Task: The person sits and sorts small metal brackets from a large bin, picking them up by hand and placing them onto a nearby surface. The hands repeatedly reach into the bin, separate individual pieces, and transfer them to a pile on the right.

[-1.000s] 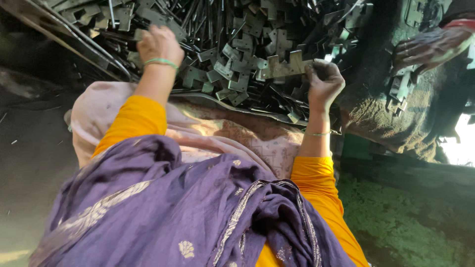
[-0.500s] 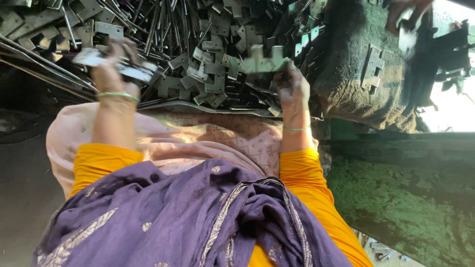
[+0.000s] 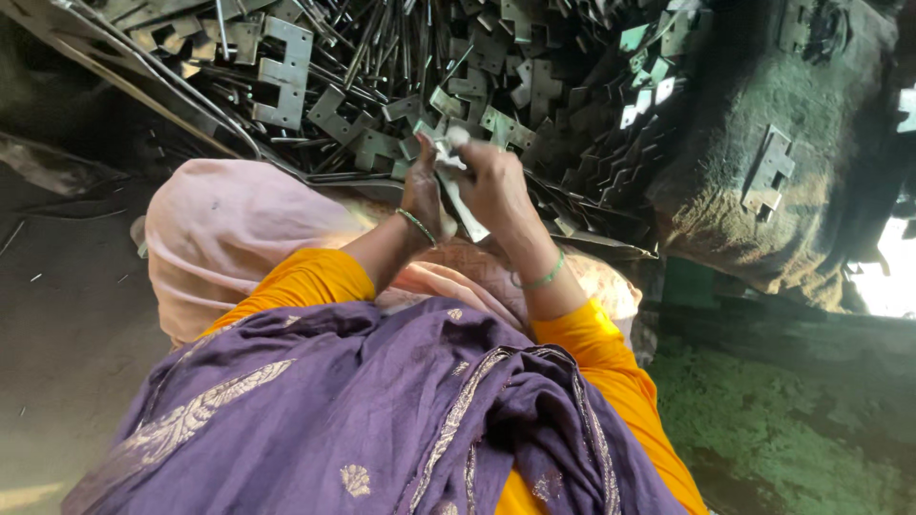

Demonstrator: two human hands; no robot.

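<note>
Left hand (image 3: 422,187) and right hand (image 3: 494,183): raised together at upper centre of frame, forearms angled inward, wrists bangled. Fingers of both closed around one flat metal bracket (image 3: 456,186) held between them. Heap of metal brackets (image 3: 382,86): just behind, across upper frame.

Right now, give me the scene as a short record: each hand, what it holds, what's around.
left hand: raised in front of the heap, grip closed on the flat grey metal bracket
right hand: grip closed on the same bracket, close against the left hand
heap: pile of notched grey metal plates and thin rods just beyond both hands
wrists: a green bangle on each
clothing: orange sleeves, purple embroidered scarf, pink cloth over the lap
right side: dark sack bearing a few more plates
</note>
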